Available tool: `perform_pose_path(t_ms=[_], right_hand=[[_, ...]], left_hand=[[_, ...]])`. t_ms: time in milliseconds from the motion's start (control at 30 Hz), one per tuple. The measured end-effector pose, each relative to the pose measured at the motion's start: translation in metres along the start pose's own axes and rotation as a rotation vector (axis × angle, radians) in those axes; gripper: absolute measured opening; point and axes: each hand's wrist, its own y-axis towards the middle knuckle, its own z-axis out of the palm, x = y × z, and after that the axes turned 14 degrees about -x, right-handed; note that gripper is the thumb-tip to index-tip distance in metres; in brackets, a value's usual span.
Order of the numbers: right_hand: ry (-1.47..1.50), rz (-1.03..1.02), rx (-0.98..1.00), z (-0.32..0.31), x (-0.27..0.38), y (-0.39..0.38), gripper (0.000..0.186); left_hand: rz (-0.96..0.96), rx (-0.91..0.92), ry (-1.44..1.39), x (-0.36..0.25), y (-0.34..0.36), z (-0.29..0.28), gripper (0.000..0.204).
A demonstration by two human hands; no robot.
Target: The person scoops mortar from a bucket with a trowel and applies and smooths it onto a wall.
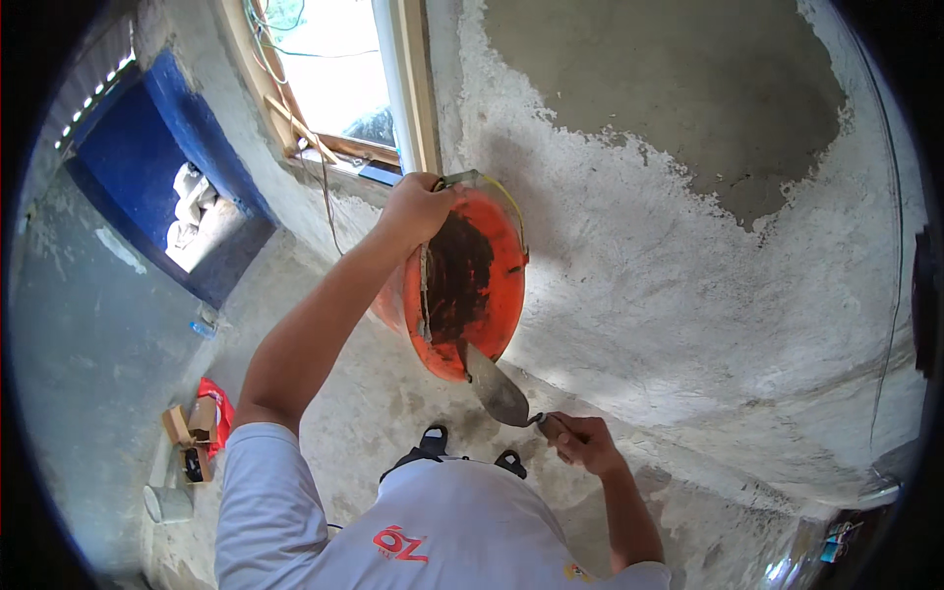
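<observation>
My left hand (417,208) is closed at the upper rim of an orange bucket (508,300), close to where its wire handle attaches. The bucket is tilted, so its mouth faces me, and dark wet residue coats the inside. My right hand (587,444) grips the handle of a trowel (499,392). The trowel's blade points up and left, its tip at the bucket's lower rim. Grey mortar smears show on the blade and along the rim. Part of the left fingers is hidden behind the rim.
Ahead rises a rough wall with a damp grey plaster patch (678,88). A window (329,69) with hanging wires is at upper left, a blue doorway (128,167) further left. Cardboard boxes (202,418) and a pale bucket (167,504) sit on the floor at left.
</observation>
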Motion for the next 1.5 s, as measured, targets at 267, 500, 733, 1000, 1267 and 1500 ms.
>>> perform_pose_path(t_ms=[267,500,733,1000,1267,1500], right_hand=[[0.878,0.150,0.352,0.031,-0.027,0.002,0.053],[0.889,-0.162,0.088,-0.019,0.032,-0.014,0.063],[0.069,-1.053,-0.733,-0.093,0.156,-0.008,0.038],[-0.847,-1.260,-1.403,-0.115,0.157,0.060,0.049],[-1.040,-1.159,-1.494,-0.137,0.124,0.103,0.047],[-0.954,-1.256,-1.369,-0.119,0.099,0.094,0.048]], left_hand=[[0.085,-0.106,-0.201,0.026,0.029,0.020,0.037],[-0.136,-0.227,-0.538,0.036,-0.042,0.004,0.027],[-0.089,-0.210,-0.504,0.124,-0.086,0.025,0.026],[-0.121,-0.284,-0.170,0.177,-0.121,0.021,0.031],[-0.213,-0.337,-0.297,0.183,-0.136,0.001,0.034],[-0.180,-0.419,-0.129,0.206,-0.138,-0.010,0.031]])
